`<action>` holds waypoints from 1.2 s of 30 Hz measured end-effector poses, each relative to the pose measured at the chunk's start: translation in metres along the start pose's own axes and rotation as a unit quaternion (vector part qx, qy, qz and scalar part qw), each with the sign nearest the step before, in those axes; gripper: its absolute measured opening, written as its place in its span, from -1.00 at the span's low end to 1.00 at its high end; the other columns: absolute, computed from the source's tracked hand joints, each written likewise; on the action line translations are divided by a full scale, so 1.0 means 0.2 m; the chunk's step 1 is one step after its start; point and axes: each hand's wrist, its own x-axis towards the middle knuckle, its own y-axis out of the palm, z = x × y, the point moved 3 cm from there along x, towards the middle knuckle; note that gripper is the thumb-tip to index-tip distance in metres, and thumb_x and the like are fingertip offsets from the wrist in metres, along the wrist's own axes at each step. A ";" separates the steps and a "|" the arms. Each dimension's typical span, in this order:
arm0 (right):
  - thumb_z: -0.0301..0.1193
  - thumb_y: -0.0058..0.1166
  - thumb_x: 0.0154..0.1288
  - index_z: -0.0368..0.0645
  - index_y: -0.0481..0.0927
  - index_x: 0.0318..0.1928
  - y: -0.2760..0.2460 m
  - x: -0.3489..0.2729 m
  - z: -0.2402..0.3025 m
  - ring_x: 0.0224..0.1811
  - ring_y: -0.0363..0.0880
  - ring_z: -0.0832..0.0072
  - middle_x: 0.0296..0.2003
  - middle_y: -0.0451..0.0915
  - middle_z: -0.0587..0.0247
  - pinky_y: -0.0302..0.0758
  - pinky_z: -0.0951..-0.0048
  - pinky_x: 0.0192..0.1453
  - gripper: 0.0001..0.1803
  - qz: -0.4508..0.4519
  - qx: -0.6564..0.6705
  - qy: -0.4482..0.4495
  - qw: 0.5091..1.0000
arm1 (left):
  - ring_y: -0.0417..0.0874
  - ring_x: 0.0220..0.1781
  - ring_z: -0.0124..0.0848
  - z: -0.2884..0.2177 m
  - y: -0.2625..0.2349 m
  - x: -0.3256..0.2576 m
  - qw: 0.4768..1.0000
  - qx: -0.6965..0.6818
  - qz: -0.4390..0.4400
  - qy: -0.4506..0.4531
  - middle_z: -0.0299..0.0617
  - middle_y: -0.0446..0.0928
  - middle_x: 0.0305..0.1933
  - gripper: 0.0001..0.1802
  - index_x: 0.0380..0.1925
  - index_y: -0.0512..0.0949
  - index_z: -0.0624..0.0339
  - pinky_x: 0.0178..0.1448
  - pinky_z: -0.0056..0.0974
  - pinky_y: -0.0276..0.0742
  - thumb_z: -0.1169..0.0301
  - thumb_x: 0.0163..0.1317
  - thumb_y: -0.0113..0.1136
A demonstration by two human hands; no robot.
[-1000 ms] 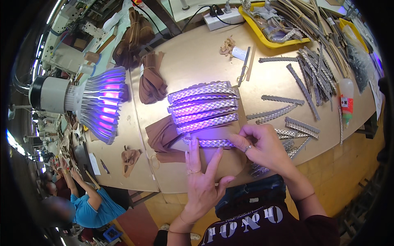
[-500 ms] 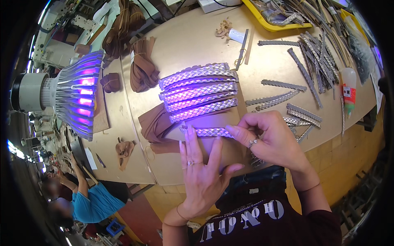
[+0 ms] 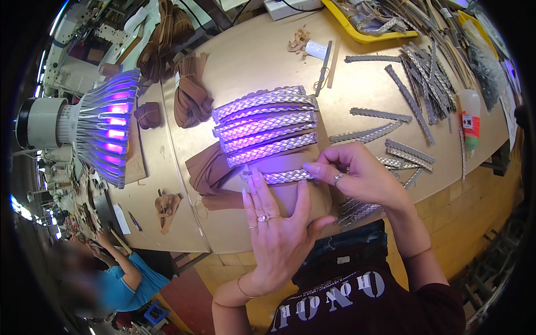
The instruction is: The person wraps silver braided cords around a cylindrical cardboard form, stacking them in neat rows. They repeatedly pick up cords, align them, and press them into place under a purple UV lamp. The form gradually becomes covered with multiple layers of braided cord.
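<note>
A silvery braided strip [image 3: 283,177] lies sideways in front of me, on a brown sheet at the near side of the table. My left hand [image 3: 273,226] is spread, its fingertips resting along the strip's lower edge and left end. At the strip's right end, the thumb and forefinger of my right hand [image 3: 360,176] pinch it; the tip itself is hidden by the fingers. Just beyond is a row of several braided strips [image 3: 268,121] lying side by side, lit purple. Folded brown bands [image 3: 209,173] lie to their left.
A purple-glowing lamp [image 3: 106,128] hangs at the left. Loose braided strips [image 3: 427,84] are scattered on the right, beside a glue bottle [image 3: 470,120]. A yellow tray [image 3: 379,38] stands at the back. Bundled brown strips [image 3: 190,95] lie farther left; a person in blue [image 3: 134,282] works beyond.
My right hand has shifted slightly left and up, still pinching the strip's end. My left hand stays spread on the strip, its fingers slightly moved. The whole view has shifted a little.
</note>
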 end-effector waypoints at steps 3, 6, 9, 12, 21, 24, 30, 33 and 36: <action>-0.27 0.21 0.38 -0.31 0.61 -0.42 -0.01 -0.02 0.05 -0.53 0.25 0.80 -0.62 0.42 0.53 0.21 0.60 -0.49 -0.66 -0.009 -0.044 -0.018 0.999 | 0.13 0.45 0.40 -0.01 0.00 0.00 1.000 0.018 -0.002 -0.004 0.66 0.08 0.35 -0.26 0.27 0.47 -0.03 0.45 0.27 0.12 -0.26 0.26 0.04; -0.29 0.21 0.37 -0.32 0.61 -0.42 -0.03 -0.04 0.12 -0.55 0.26 0.79 -0.63 0.43 0.49 0.21 0.58 -0.51 -0.68 -0.016 -0.085 -0.046 0.995 | 0.11 0.45 0.40 -0.02 0.01 0.01 1.000 0.019 0.006 -0.009 0.67 0.08 0.35 -0.26 0.27 0.47 -0.02 0.45 0.27 0.13 -0.26 0.26 0.05; -0.32 0.21 0.37 -0.33 0.61 -0.42 -0.03 -0.05 0.17 -0.56 0.27 0.78 -0.64 0.45 0.44 0.21 0.57 -0.52 -0.69 -0.021 -0.089 -0.073 0.993 | 0.07 0.47 0.41 -0.02 0.01 0.01 1.000 0.010 0.012 -0.011 0.68 0.04 0.36 -0.25 0.27 0.46 -0.02 0.44 0.29 0.12 -0.25 0.24 0.08; -0.33 0.21 0.36 -0.35 0.61 -0.40 -0.03 -0.06 0.18 -0.56 0.30 0.76 -0.64 0.48 0.39 0.25 0.57 -0.51 -0.70 -0.020 -0.107 -0.059 0.992 | 0.03 0.48 0.42 -0.01 0.00 0.01 1.000 -0.009 0.022 -0.010 0.68 -0.01 0.38 -0.24 0.27 0.46 -0.03 0.43 0.32 0.12 -0.25 0.21 0.12; -0.30 0.22 0.36 -0.37 0.65 -0.32 -0.03 -0.08 0.08 -0.53 0.44 0.68 -0.58 0.58 0.23 0.39 0.53 -0.43 -0.69 -0.028 -0.146 -0.034 0.988 | 0.00 0.48 0.45 -0.01 0.02 0.00 0.999 -0.029 0.024 -0.013 0.67 -0.05 0.39 -0.22 0.24 0.48 -0.07 0.39 0.37 0.15 -0.30 0.15 0.13; -0.30 0.21 0.36 -0.37 0.65 -0.30 -0.03 -0.06 0.07 -0.52 0.45 0.66 -0.56 0.59 0.20 0.40 0.53 -0.42 -0.70 -0.028 -0.148 -0.037 0.988 | 0.02 0.48 0.44 -0.01 0.02 0.00 1.000 -0.013 0.021 -0.011 0.67 -0.04 0.38 -0.22 0.22 0.49 -0.07 0.39 0.37 0.17 -0.32 0.13 0.14; -0.29 0.21 0.36 -0.35 0.65 -0.28 -0.03 -0.04 0.04 -0.51 0.50 0.62 -0.55 0.61 0.18 0.42 0.49 -0.41 -0.70 -0.020 -0.154 -0.043 0.987 | 0.07 0.47 0.41 -0.02 0.02 -0.01 1.000 0.009 0.012 -0.009 0.67 -0.02 0.38 -0.20 0.20 0.51 -0.08 0.40 0.32 0.19 -0.35 0.11 0.13; -0.28 0.22 0.34 -0.33 0.65 -0.29 -0.03 -0.03 0.03 -0.52 0.53 0.54 -0.54 0.61 0.15 0.43 0.45 -0.39 -0.70 -0.024 -0.170 -0.045 0.984 | 0.07 0.47 0.40 -0.02 0.02 -0.01 1.000 0.014 0.011 -0.006 0.66 -0.02 0.38 -0.19 0.21 0.50 -0.08 0.40 0.32 0.20 -0.36 0.11 0.12; -0.27 0.22 0.33 -0.31 0.65 -0.30 -0.03 -0.01 0.03 -0.53 0.54 0.46 -0.53 0.62 0.12 0.43 0.41 -0.39 -0.71 -0.028 -0.180 -0.052 0.982 | 0.08 0.47 0.41 -0.02 0.02 -0.01 1.000 0.018 0.011 -0.004 0.66 -0.02 0.38 -0.19 0.21 0.50 -0.07 0.40 0.31 0.21 -0.36 0.11 0.12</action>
